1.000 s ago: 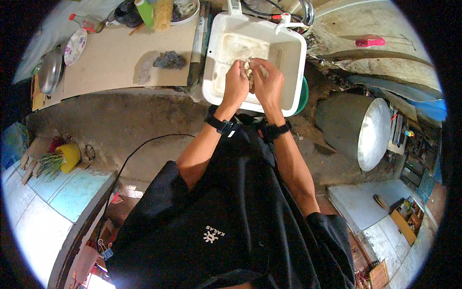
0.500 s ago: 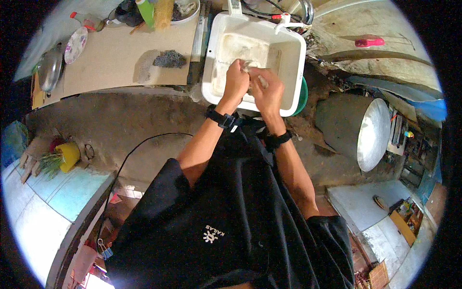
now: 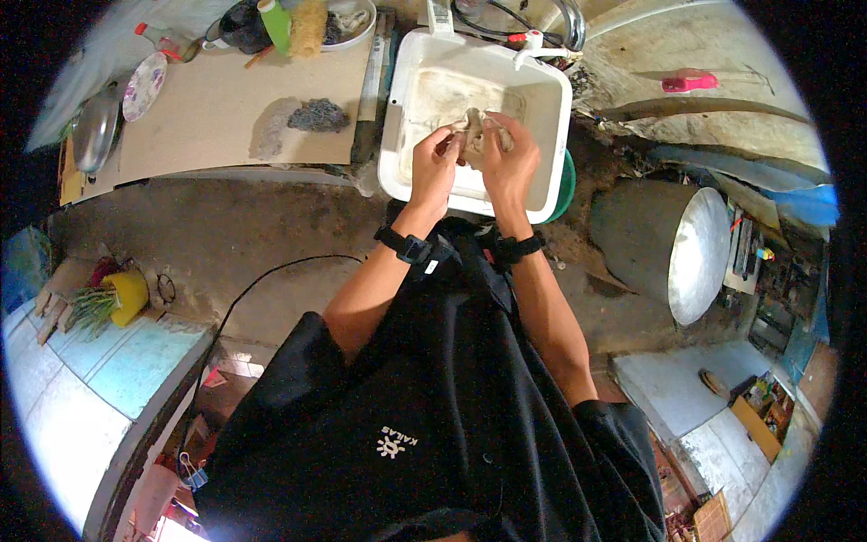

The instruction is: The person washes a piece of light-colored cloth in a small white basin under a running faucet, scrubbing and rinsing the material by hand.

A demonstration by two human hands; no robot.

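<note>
Over the white sink [image 3: 388, 144], a crumpled off-white cloth [image 3: 475, 135] is pinched between my two hands. My left hand [image 3: 435, 167] grips its left side with thumb and fingers. On the opposite side my right hand [image 3: 512, 163] has its fingers bent round the edge of the cloth. Part of the cloth is hidden behind the fingers. Brown stains mark the sink's bottom. A white tap with a red top [image 3: 533, 45] reaches over the sink's far right corner.
Left of the sink, a cardboard-covered counter [image 3: 208, 99] bears a dark grey crumpled lump [image 3: 318, 116] by a damp patch, a floral plate [image 3: 144, 86], a green bottle [image 3: 275, 24] and a white bowl [image 3: 349, 20]. A green bucket [image 3: 565, 185] and a large metal drum [image 3: 650, 244] stand right.
The cloth was bunched tightly between my closed hands; it is now opened out more between my fingers. My hands have turned and moved slightly apart.
</note>
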